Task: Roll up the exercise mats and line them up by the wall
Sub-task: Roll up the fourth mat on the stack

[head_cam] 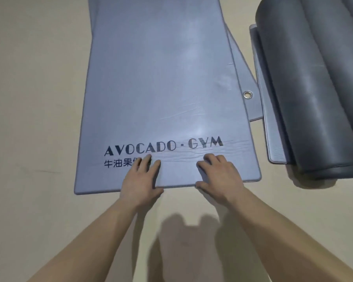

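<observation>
Flat mat (161, 78): lay at 12 o'clock with its printed end nearest, likely where the roll would start.
Left hand (142, 178): fingers straight, pressing the near edge.
Right hand (218, 176): fingers bent on top, thumb at the edge (hooked under? couldn't tell).
Rolled mats (314, 88): at 2 o'clock, already rolled.

Floor (33, 98): pale beige, smooth, matte, fills left side & near edge, also shows in strips at right. Faint thin scuff line (43, 171) on it at left, nearer half. Soft grey shadow (179, 231) on floor at near centre, blurry edges.
</observation>
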### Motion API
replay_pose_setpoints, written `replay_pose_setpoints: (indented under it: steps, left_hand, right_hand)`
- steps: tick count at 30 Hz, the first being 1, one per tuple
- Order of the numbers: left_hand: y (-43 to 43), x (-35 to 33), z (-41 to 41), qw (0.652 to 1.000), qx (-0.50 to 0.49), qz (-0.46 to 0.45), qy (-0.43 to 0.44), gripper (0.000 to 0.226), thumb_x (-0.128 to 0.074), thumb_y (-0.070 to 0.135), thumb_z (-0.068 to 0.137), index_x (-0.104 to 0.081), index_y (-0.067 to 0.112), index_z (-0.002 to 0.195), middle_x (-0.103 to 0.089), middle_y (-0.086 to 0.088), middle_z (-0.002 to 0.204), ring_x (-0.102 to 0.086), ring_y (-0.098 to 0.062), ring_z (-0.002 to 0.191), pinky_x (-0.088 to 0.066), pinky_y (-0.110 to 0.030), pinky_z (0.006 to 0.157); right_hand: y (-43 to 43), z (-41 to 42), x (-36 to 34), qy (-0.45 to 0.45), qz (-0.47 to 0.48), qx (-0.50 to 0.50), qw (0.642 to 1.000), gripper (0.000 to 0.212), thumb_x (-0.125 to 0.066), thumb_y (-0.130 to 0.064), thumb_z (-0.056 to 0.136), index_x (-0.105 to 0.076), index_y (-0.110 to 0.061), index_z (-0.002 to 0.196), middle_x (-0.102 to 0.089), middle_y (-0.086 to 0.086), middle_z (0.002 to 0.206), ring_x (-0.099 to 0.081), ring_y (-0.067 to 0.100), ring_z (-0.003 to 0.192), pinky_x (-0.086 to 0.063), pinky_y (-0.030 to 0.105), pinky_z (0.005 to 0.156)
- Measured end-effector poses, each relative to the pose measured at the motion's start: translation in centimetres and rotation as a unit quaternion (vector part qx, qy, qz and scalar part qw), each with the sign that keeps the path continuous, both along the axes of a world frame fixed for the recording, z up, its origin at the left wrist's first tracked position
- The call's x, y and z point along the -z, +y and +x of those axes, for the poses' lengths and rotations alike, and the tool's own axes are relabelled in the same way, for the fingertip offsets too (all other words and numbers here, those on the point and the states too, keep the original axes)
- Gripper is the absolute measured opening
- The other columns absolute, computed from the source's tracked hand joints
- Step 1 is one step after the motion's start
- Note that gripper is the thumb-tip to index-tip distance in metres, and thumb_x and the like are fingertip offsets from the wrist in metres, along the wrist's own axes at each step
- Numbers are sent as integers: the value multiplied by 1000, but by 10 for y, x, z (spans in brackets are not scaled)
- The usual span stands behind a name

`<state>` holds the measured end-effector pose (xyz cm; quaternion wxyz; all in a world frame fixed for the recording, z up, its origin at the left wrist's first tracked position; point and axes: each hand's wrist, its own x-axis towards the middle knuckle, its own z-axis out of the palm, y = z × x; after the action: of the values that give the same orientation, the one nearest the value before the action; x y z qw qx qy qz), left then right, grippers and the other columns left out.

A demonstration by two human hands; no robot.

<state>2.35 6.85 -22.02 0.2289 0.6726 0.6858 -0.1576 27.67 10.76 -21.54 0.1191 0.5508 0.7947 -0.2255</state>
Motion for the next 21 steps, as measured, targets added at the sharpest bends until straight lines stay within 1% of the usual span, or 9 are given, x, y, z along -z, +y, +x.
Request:
replay_pose_setpoints:
  steps: [3, 5, 7, 10, 12, 15, 17, 19, 21]
  left_hand:
    - [-21, 13, -37, 999, 11, 26, 30, 92, -65, 60, 90, -14, 36, 163, -6, -2, 172, -6, -37, 155, -19, -44, 124]
    - [-26, 22, -55, 997, 24, 64, 38, 85, -69, 56, 90, -29, 31, 160, -21, -8, 169, -21, -44, 151, -28, -50, 121]
    - [-31, 28, -66, 993, 45, 98, 43, 74, -75, 49, 88, -47, 22, 150, -39, -14, 160, -38, -48, 141, -43, -54, 110]
    - [-39, 33, -70, 987, 100, 111, 53, 53, -69, 36, 95, -49, 16, 140, -44, -16, 155, -45, -43, 137, -51, -50, 97]
    - [-44, 32, -69, 984, 124, 114, 52, 51, -72, 20, 89, -48, 14, 134, -48, -16, 151, -50, -40, 129, -53, -46, 87]
    - [-46, 20, -67, 978, 133, 158, 32, 50, -80, 2, 66, -62, 12, 112, -66, -11, 124, -63, -32, 100, -53, -39, 66]
    - [-43, 6, -65, 978, 128, 159, 34, 48, -85, -1, 53, -65, 14, 94, -69, -5, 96, -64, -27, 80, -49, -34, 54]
    - [-39, -9, -62, 981, 103, 161, 30, 51, -89, -2, 40, -64, 16, 80, -62, -1, 72, -60, -24, 62, -35, -29, 45]
    - [-33, -39, -53, 985, 84, 150, 34, 47, -91, 2, 45, -64, 18, 81, -60, 0, 68, -59, -23, 60, -28, -29, 48]
  right_hand:
    - [-11, -24, 11, -29, 7, -2, 1000, 73, -73, -64, 77, -46, -27, 133, -36, -1, 144, -39, 29, 123, -42, 41, 91]
    - [-15, -30, 19, -57, 27, -19, 998, 78, -77, -63, 75, -44, -25, 134, -34, -1, 145, -40, 29, 123, -41, 41, 91]
    - [-16, -32, 25, -85, 52, -47, 994, 78, -79, -63, 75, -47, -23, 134, -40, 1, 143, -45, 30, 119, -43, 41, 87]
    - [-17, -33, 27, -116, 86, -75, 987, 68, -86, -50, 73, -53, -19, 123, -50, 3, 129, -52, 32, 103, -47, 41, 72]
    - [-23, -37, 24, -110, 106, -124, 980, 46, -74, -31, 82, -51, -19, 120, -50, 2, 120, -51, 31, 96, -43, 39, 66]
    - [-38, -39, 16, -59, 133, -106, 984, 26, -55, -16, 85, -53, -20, 111, -56, -2, 108, -54, 29, 91, -41, 36, 62]
    - [-45, -42, 10, -30, 142, -50, 988, 31, -61, -5, 77, -61, -17, 105, -65, -1, 99, -59, 31, 82, -44, 35, 58]
    - [-42, -46, 0, -23, 150, -11, 988, 34, -64, 2, 69, -68, -14, 99, -69, 4, 87, -59, 34, 72, -45, 35, 55]
    - [-36, -52, -18, -37, 143, 28, 989, 32, -69, 5, 69, -70, -13, 96, -69, 7, 80, -60, 35, 70, -48, 38, 54]
